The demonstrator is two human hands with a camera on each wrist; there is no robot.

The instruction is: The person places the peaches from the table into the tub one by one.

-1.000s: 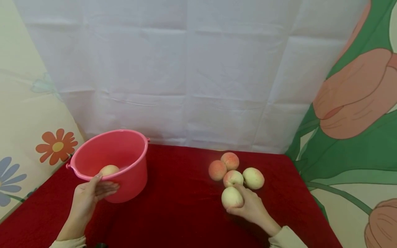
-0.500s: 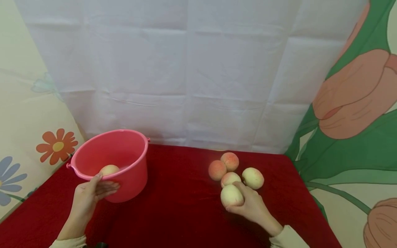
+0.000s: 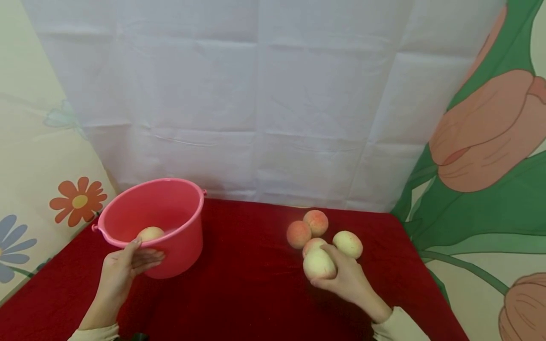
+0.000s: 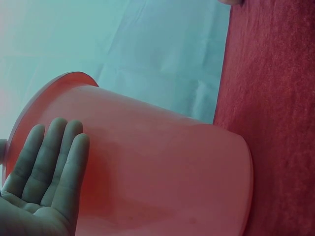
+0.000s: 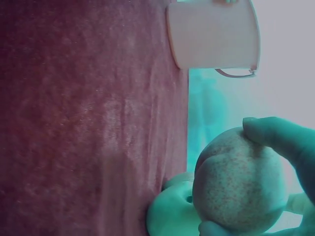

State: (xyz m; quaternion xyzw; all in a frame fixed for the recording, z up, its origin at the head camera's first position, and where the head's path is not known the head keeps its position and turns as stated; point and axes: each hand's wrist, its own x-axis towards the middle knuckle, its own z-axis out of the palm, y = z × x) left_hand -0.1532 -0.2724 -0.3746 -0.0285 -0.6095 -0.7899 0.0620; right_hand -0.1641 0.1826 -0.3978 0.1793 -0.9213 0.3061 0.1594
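At the left stands a pink bucket (image 3: 179, 251) with a pale peach (image 3: 151, 233) inside. My left hand (image 3: 121, 270) holds its near rim, thumb over the edge; the left wrist view shows the fingers (image 4: 69, 167) nearly straight along the outer wall. On the right, my right hand (image 3: 347, 279) grips a pale peach (image 3: 318, 265) between thumb and fingers, raised a little off the cloth. Behind it lie two reddish peaches (image 3: 299, 234), a partly hidden peach (image 3: 313, 245) and a yellowish one (image 3: 348, 244). In the right wrist view, the gripped peach (image 5: 236, 187) overlaps another peach (image 5: 172, 211).
Dark red cloth (image 3: 239, 274) covers the table and lies between bucket and peaches. A creased white sheet (image 3: 256, 118) hangs along the back edge. Flower-patterned walls stand on both sides. A small dark object (image 3: 139, 336) shows at the bottom edge.
My right hand has lifted the gripped peach slightly, moving it a little toward the back, so it covers more of the peach behind. The left hand and bucket have stayed put.
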